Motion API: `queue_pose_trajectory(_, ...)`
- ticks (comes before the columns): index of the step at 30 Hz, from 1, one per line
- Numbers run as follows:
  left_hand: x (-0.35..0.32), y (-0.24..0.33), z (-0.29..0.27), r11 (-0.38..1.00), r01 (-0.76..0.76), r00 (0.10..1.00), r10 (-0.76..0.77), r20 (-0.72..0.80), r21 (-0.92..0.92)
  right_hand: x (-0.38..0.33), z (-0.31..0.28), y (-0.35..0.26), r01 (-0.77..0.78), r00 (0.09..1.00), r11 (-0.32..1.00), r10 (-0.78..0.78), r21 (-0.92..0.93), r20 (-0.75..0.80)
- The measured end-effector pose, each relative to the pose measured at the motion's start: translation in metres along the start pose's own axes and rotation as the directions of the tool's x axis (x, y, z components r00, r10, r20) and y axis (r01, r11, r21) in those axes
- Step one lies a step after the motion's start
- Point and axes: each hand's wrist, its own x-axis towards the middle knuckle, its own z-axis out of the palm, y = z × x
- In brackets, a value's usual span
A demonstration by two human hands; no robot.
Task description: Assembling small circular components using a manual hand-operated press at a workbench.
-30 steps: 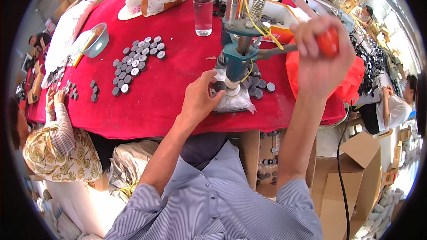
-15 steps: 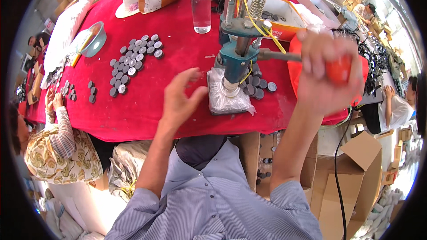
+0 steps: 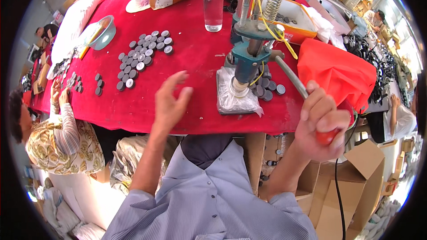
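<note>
My right hand (image 3: 316, 120) is wrapped around the red knob (image 3: 327, 137) at the end of a steel lever (image 3: 291, 76). That lever belongs to a green hand press (image 3: 247, 60) with a tall spring. The press's round ram stands over a pad wrapped in clear plastic (image 3: 238, 100); whether it presses on it I cannot tell. Left of the pad, my left hand (image 3: 171, 102) hovers above the red cloth, empty, thumb and fingers apart. Several dark grey round caps (image 3: 267, 90) lie behind the pad. A larger group of such caps (image 3: 143, 55) is spread out to the left.
A lidded glass bottle of clear liquid (image 3: 213, 9) stands behind the press. An orange-red cloth bag (image 3: 336, 71) lies to the right, near an open box (image 3: 291, 20). A blue-green bowl (image 3: 104, 33) sits far left, beyond a co-worker (image 3: 66, 146). Cardboard boxes (image 3: 338, 191) stand below right.
My right hand has swung the lever down and toward me. My left hand has drawn away from the pad to the left. The whole view has shifted slightly.
</note>
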Motion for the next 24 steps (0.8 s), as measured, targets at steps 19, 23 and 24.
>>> queue_pose_trajectory(19, 0.007, 0.032, 0.095, 0.956, -0.265, 0.961, 0.272, 0.04, -0.126, 0.091, 0.006, 0.017, -0.117, 0.992, 0.976, 0.124, 0.186, -0.026)
queue_pose_trajectory(23, 0.008, 0.03, 0.083, 0.967, -0.222, 0.974, 0.226, 0.021, -0.125, 0.043, 0.003, 0.015, 0.043, 0.998, 0.98, -0.035, 0.194, -0.043)
queue_pose_trajectory(24, 0.007, 0.028, 0.074, 0.977, -0.193, 0.981, 0.195, 0.006, -0.094, 0.023, 0.004, 0.012, 0.032, 0.999, 0.992, -0.03, 0.123, -0.016)
